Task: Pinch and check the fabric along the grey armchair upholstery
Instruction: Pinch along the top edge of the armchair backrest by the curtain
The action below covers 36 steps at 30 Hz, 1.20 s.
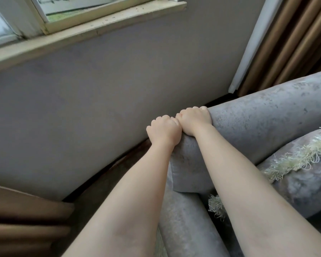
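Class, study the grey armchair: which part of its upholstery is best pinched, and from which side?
Probably the rounded top edge of the grey armchair, from above on the seat side: the wall sits close behind it, and the left hand and right hand curl over that edge.

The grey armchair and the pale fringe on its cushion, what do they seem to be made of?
The grey armchair looks covered in a velvet-like or suede-like fabric: matt, with mottled lighter and darker patches, as a short pile gives. The pale fringe looks like loose yarn or thread, cream to light green, with frayed looping strands; fibre unclear.
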Available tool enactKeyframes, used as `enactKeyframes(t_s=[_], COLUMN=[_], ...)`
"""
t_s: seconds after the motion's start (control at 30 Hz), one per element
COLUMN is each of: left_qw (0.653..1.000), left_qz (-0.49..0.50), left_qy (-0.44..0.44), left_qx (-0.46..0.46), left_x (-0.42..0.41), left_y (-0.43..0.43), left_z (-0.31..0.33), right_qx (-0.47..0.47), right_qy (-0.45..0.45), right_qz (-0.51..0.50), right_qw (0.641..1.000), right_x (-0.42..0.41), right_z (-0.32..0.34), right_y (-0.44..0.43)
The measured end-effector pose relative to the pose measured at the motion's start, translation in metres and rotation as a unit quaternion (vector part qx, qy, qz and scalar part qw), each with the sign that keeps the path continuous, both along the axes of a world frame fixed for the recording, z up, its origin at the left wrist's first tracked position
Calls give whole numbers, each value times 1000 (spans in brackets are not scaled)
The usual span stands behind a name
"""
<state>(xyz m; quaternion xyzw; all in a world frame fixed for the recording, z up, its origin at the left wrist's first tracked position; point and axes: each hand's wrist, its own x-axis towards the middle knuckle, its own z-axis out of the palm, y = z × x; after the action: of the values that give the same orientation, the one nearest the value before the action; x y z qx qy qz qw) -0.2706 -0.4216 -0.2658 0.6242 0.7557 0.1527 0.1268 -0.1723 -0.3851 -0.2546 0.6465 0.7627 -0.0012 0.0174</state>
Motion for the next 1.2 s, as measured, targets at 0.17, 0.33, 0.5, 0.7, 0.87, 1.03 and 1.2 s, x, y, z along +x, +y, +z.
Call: enactKeyframes(t_s=[0.17,0.33,0.5,0.7,0.87,1.03,1.2], left_qw=[1000,999,998,998,999,1000,999], left_qz=[-6,30,38,46,35,14,25], left_qy=[0,-6,14,20,9,17,26], left_qx=[0,41,41,42,27,3,5], left_x=[-16,-24,-20,-18,-20,-10,-9], left_y=[-3,17,23,21,19,0,-33], left_z=[-5,-25,-28,-25,-19,-4,2], right_qx=[-1,68,63,56,62,25,19], right_qy=[21,40,62,61,55,46,45], right_qz=[-11,-28,-22,-3,0,4,22], right_qw=[1000,997,996,997,997,999,999], right_x=[-18,-25,-24,-22,-21,-12,-10], right_z=[-1,-19,-20,-20,-21,-10,-4], right_y=[-6,11,19,18,12,-5,-32])
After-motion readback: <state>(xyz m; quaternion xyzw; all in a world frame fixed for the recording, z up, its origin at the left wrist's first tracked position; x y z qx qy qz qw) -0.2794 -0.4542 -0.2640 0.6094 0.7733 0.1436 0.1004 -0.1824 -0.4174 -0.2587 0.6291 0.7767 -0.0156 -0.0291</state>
